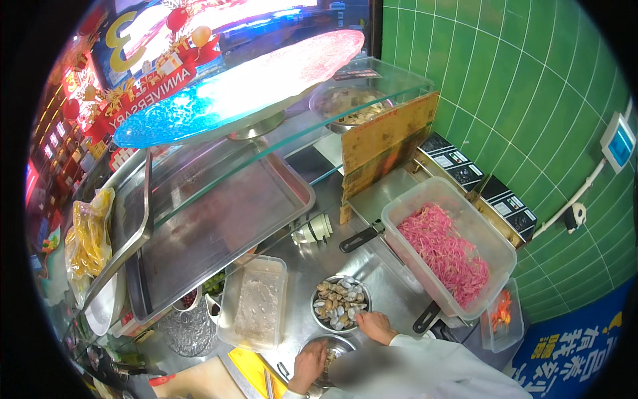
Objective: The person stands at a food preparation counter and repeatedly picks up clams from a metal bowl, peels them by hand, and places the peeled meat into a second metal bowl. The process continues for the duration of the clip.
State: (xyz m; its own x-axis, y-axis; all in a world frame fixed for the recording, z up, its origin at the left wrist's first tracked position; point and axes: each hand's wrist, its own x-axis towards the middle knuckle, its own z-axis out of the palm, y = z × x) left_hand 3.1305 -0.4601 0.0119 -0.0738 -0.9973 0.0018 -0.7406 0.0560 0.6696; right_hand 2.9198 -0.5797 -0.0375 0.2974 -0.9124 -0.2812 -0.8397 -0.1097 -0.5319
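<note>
A steel bowl of clams in their shells [340, 303] stands on the steel counter. At its lower right rim my right hand [376, 326] has its fingertips at the shells; whether they hold one I cannot tell. My left hand [309, 364] is over the left side of a second steel bowl [344, 340] nearer to me, which has small pale pieces in it. The fingers of that hand are bent, and what they hold is hidden. A blurred patch and my pale sleeve cover part of the second bowl.
Left of the bowls is a plastic tub of greyish contents [256, 304], with a yellow board [251, 366] and a pale cutting board [204, 381] below. A large tub of pink shreds [443, 254] stands right. Behind are a metal tray [224, 214], a glass shelf and cardboard [384, 149].
</note>
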